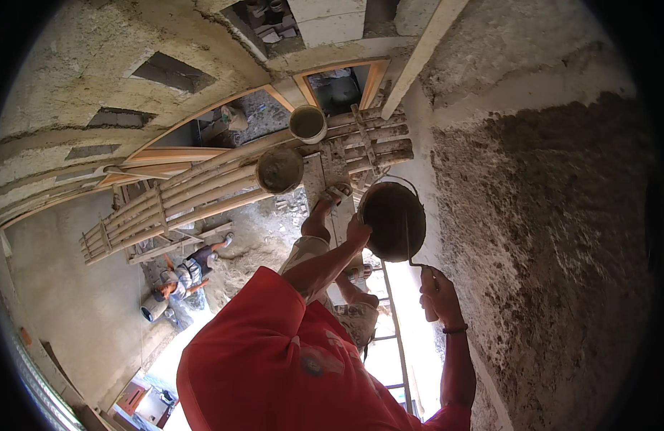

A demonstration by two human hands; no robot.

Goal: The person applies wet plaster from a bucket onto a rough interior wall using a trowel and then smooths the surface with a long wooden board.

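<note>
My left hand [358,234] is closed on the rim of a dark round bucket [416,241] with a thin wire handle. The bucket is in front of me, beside the rough wall on the right. My right hand [441,296] is wrapped round the handle of a trowel [427,307]. The trowel's thin metal neck bends over the bucket's rim, and its blade reaches into the bucket, seen edge-on. What lies inside the bucket is dark and hard to make out.
I stand high on a narrow plank [336,228] near a bamboo platform [195,190]. Two more buckets, one with grey mortar [280,171] and one pale-rimmed [307,123], stand there. A ladder [398,337] drops below. Wet mortar darkens the right wall [562,215]. Another person [185,276] is far below.
</note>
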